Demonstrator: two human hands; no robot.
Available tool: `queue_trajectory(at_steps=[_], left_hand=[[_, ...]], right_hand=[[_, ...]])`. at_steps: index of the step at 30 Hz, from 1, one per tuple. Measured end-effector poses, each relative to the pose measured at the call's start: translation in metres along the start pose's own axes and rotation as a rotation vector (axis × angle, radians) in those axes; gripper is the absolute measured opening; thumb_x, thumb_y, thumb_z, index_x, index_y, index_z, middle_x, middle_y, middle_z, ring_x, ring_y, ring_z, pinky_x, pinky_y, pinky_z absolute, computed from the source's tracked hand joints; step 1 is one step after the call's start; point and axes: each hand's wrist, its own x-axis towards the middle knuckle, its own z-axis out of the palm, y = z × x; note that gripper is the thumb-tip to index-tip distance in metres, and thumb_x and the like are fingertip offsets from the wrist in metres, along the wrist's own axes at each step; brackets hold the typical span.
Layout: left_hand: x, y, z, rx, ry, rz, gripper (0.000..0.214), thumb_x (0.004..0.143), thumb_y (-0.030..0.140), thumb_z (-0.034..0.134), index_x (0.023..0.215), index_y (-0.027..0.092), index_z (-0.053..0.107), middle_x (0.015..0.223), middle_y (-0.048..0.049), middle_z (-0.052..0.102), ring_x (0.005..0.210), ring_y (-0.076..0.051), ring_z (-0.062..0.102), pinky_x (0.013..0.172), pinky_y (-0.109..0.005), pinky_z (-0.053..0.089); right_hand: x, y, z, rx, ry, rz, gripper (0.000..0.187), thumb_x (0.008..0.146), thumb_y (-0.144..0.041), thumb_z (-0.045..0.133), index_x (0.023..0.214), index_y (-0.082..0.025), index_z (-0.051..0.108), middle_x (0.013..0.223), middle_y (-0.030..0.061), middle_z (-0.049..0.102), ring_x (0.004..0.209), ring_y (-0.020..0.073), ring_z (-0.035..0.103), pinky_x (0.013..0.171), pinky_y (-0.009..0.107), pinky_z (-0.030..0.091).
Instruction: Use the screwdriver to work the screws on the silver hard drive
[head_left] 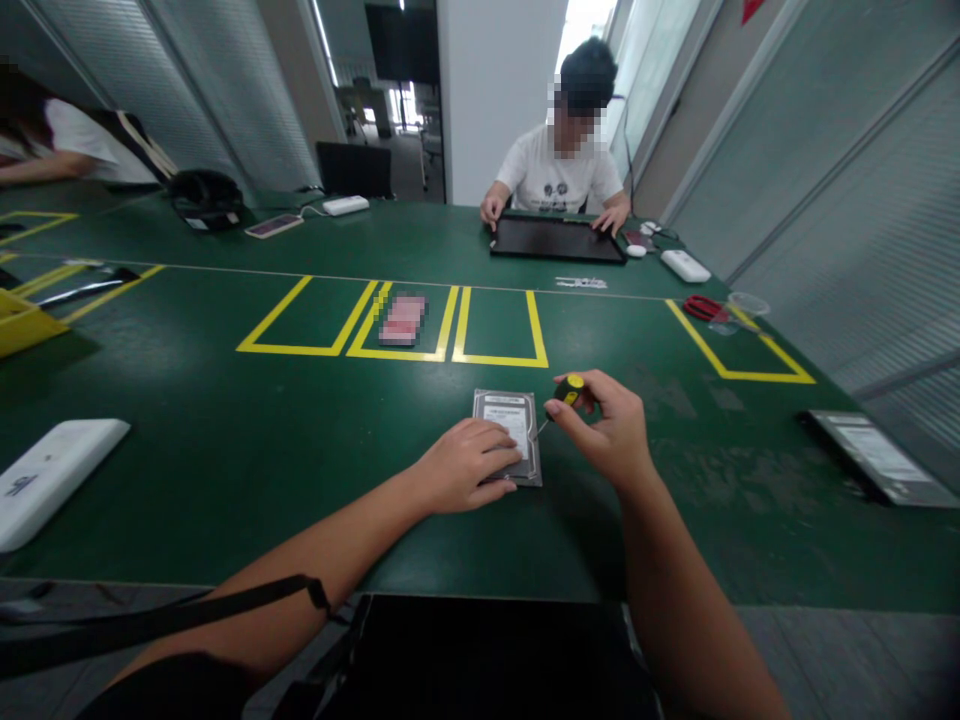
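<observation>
A grey hard drive point(511, 421) with a white label lies flat on the green table point(225, 460) in front of me. My left hand point(466, 466) rests on its near left part, fingers laid flat and pressing it down. My right hand point(607, 425) is closed around a small screwdriver point(564, 394) with a yellow and black handle. The thin tip of the screwdriver points down and left to the drive's right edge.
Yellow taped boxes point(394, 350) mark the table beyond the drive, one holding a pink item point(403, 319). A white device point(52, 475) lies at near left, a dark tablet point(874, 455) at right, red scissors point(703, 307) farther back. A person opposite handles a black panel point(556, 240).
</observation>
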Motion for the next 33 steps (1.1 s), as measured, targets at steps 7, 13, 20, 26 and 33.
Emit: queue_trajectory(at_steps=[7, 13, 20, 26, 33], left_hand=[[0.0004, 0.0003, -0.0007, 0.000, -0.004, 0.008, 0.038, 0.096, 0.042, 0.055, 0.124, 0.017, 0.063, 0.121, -0.0124, 0.067, 0.116, -0.028, 0.060, 0.101, -0.046, 0.046], [0.0011, 0.0009, -0.0022, 0.001, -0.003, 0.007, 0.038, 0.096, 0.042, 0.055, 0.124, 0.017, 0.064, 0.119, -0.0120, 0.067, 0.116, -0.027, 0.060, 0.102, -0.047, 0.046], [-0.0001, -0.0012, -0.0015, -0.005, -0.011, 0.012, 0.039, 0.095, 0.043, 0.057, 0.125, 0.019, 0.062, 0.121, -0.0118, 0.066, 0.117, -0.028, 0.059, 0.104, -0.047, 0.044], [-0.0007, -0.0019, -0.0026, -0.008, -0.014, 0.018, 0.041, 0.094, 0.043, 0.058, 0.126, 0.018, 0.062, 0.121, -0.0121, 0.066, 0.117, -0.028, 0.059, 0.104, -0.048, 0.043], [0.0000, -0.0008, -0.0043, -0.003, -0.024, 0.016, 0.041, 0.093, 0.043, 0.059, 0.126, 0.018, 0.061, 0.122, -0.0122, 0.065, 0.118, -0.029, 0.056, 0.105, -0.048, 0.042]], right_hand=[[-0.0006, 0.0020, 0.0009, 0.003, 0.016, 0.022, 0.025, 0.090, -0.040, 0.069, 0.096, -0.016, 0.067, 0.077, 0.0001, 0.057, 0.066, 0.0112, 0.049, 0.062, 0.026, 0.039], [0.0000, 0.0011, 0.0015, 0.009, 0.022, 0.010, 0.024, 0.090, -0.039, 0.069, 0.095, -0.016, 0.066, 0.077, -0.0005, 0.056, 0.065, 0.0105, 0.048, 0.061, 0.026, 0.038], [-0.0001, -0.0017, 0.0001, 0.011, 0.018, 0.027, 0.027, 0.090, -0.043, 0.067, 0.093, -0.016, 0.066, 0.076, 0.0002, 0.057, 0.064, 0.0112, 0.048, 0.060, 0.026, 0.039], [0.0004, -0.0011, -0.0003, 0.014, 0.013, 0.008, 0.024, 0.090, -0.039, 0.068, 0.096, -0.016, 0.066, 0.077, -0.0002, 0.057, 0.065, 0.0110, 0.049, 0.061, 0.026, 0.039], [-0.0012, 0.0001, -0.0005, 0.006, 0.004, 0.017, 0.025, 0.090, -0.040, 0.068, 0.097, -0.016, 0.066, 0.077, 0.0002, 0.057, 0.066, 0.0112, 0.048, 0.061, 0.026, 0.039]])
